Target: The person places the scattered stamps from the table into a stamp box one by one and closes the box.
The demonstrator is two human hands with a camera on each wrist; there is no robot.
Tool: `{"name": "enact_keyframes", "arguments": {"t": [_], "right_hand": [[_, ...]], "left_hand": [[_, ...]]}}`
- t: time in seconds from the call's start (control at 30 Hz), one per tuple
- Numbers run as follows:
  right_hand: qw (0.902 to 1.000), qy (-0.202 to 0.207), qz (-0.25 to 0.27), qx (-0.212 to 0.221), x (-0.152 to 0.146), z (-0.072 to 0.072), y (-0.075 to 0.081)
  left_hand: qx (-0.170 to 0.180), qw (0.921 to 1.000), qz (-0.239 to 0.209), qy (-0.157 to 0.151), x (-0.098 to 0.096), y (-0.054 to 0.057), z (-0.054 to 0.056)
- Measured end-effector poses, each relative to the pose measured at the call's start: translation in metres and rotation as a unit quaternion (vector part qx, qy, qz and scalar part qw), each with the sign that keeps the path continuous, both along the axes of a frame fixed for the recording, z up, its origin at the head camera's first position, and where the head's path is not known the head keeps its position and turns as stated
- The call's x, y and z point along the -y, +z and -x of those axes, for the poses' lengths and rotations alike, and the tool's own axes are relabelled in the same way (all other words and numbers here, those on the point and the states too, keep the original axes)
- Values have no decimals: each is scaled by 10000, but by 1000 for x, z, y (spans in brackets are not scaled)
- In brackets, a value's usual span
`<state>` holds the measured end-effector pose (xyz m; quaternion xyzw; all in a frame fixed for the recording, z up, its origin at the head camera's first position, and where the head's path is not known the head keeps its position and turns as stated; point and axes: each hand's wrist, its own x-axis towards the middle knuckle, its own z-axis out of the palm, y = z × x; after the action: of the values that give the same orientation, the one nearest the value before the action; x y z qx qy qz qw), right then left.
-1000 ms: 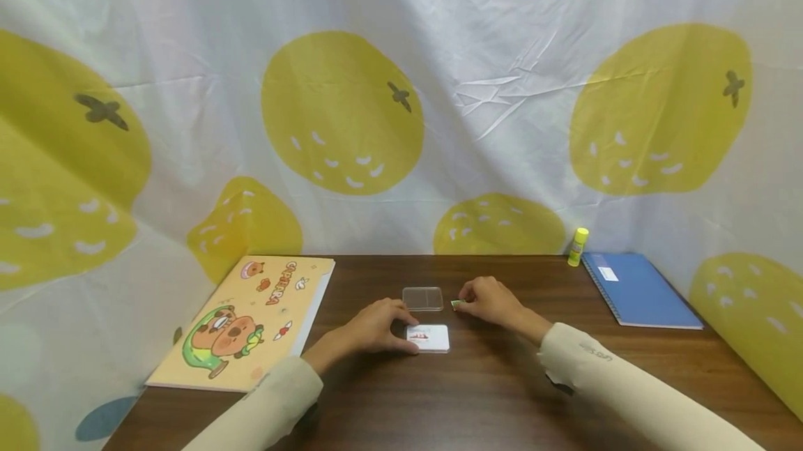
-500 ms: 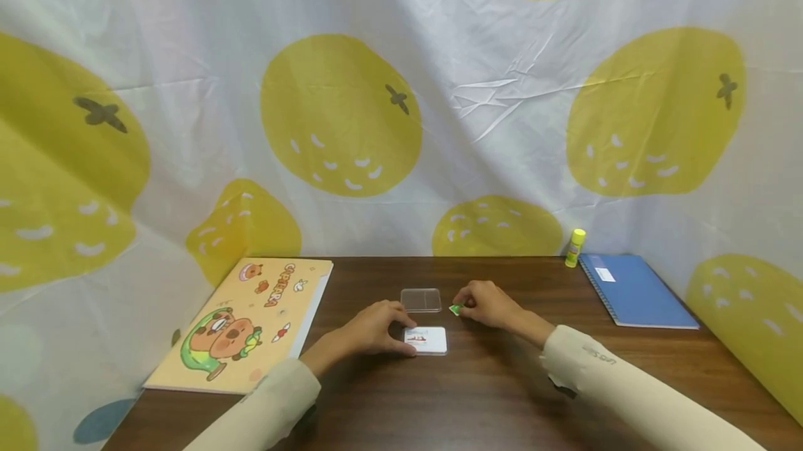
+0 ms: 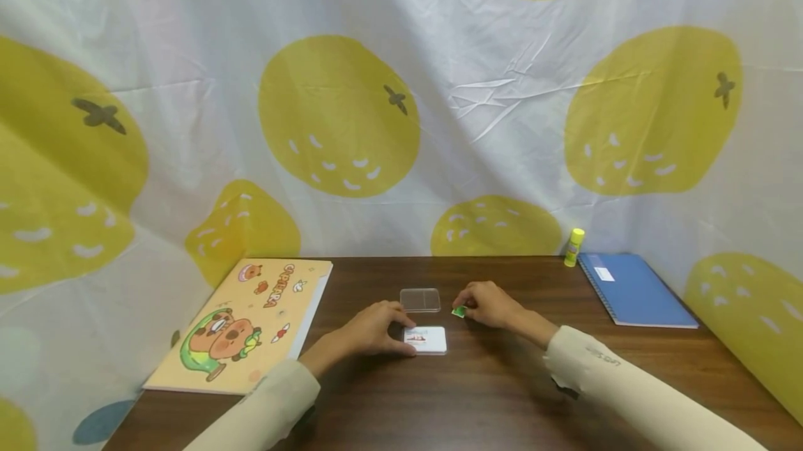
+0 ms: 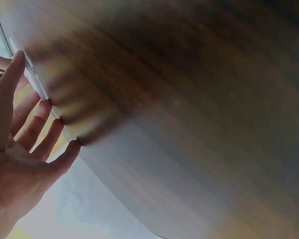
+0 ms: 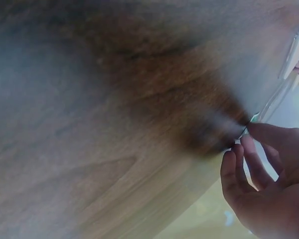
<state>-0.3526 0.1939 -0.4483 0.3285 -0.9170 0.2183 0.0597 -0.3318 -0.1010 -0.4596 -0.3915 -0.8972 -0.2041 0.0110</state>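
Observation:
A clear shallow plastic case (image 3: 433,341) with a white card bearing a small red print lies on the table. My left hand (image 3: 376,327) grips its left edge, thumb at the near corner and fingers at the far one. In the left wrist view the case (image 4: 36,79) shows edge-on between thumb and fingers. Behind it lies a transparent rectangular lid-like piece (image 3: 412,300). To the right of both, my right hand (image 3: 489,303) pinches a small flat green and white piece (image 3: 459,311) at the tabletop. Fingers hide part of this piece, and its kind is unclear.
A capybara-print book or folder (image 3: 251,325) lies at the left of the brown table (image 3: 414,402). A yellow glue stick (image 3: 574,247) stands at the back right, beside a blue spiral notebook (image 3: 640,291). Fruit-print cloth (image 3: 489,123) hangs behind and at both sides.
My right hand has shifted and turned the green piece slightly, so more of its green face shows. My left hand keeps its grip on the case.

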Motion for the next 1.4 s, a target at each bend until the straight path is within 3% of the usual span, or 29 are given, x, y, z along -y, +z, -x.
{"name": "enact_keyframes", "arguments": {"t": [0.27,0.4,1.03,1.4], "right_hand": [[9990,-65,263,359,-7,2,1],[9991,-195,171,333,-10,3,2],[9996,-13,-66,291,-7,7,7],[9989,193,-55,423,-4,7,5]], "left_hand": [[20,10000,47,42,-2,-2,0],[25,10000,54,42,-3,-1,0],[155,9999,11,62,-1,9,1],[133,9998,78,102,0,6,0]]}}
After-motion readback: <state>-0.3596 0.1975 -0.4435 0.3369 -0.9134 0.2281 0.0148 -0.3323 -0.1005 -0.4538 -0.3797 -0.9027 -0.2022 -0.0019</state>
